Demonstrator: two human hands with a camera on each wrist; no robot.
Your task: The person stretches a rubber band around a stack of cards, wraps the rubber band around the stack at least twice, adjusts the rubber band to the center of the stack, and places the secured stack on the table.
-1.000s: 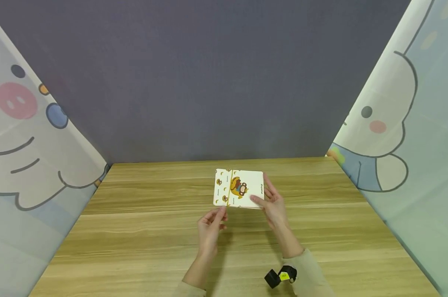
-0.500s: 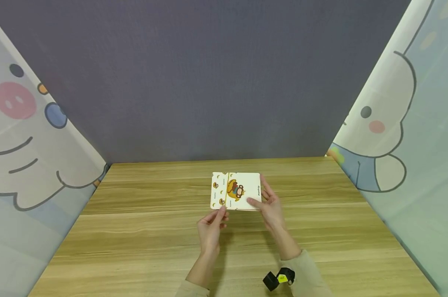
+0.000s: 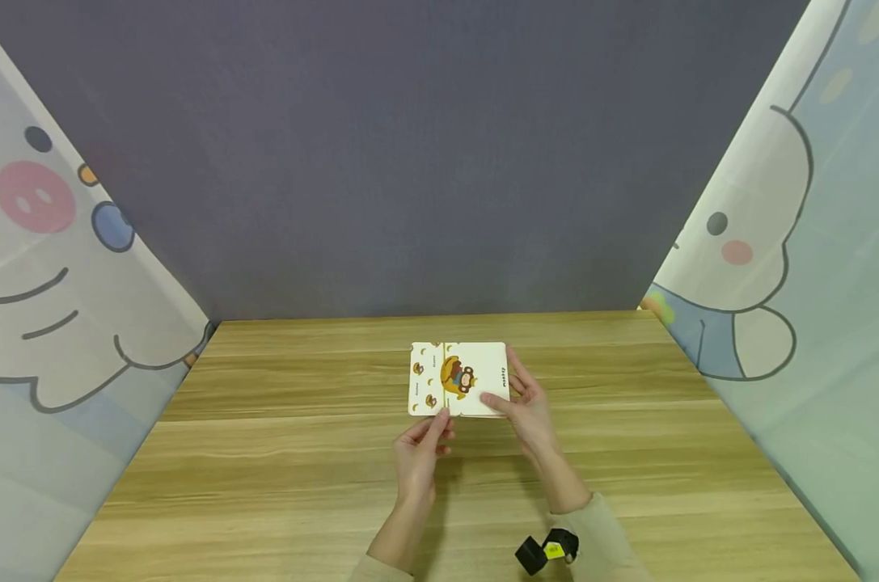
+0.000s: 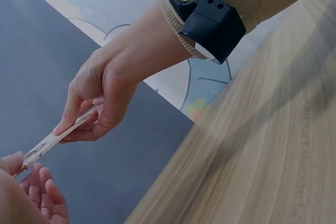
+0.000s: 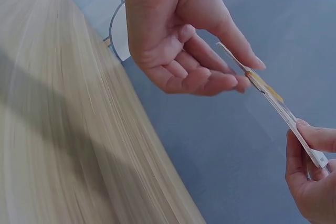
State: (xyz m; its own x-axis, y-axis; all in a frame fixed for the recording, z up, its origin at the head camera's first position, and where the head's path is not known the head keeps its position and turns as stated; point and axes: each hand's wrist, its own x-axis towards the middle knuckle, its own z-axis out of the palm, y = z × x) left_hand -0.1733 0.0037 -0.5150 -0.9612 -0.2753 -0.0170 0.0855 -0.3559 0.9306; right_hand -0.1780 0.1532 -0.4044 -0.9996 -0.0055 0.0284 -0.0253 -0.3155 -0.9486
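Observation:
A white notebook with a monkey and bananas on its cover is held above the table in the head view. A thin yellow elastic band crosses it toward its left part. My right hand grips the right end, thumb on the cover and fingers behind. At the near edge, my left hand pinches the notebook right at the band, thumb on top. Seen edge-on in the right wrist view, the notebook looks like a thin stack, with a small orange bit of band at its edge under the left thumb.
A wood-grain table lies below both hands. Behind it rises a dark grey panel, with cartoon-printed curtains at the sides. A black wrist camera sits on the right sleeve.
The notebook has come slightly left and nearer, with my right hand moving along with it. My left thumb has gone from just below the near edge up onto it, at the band.

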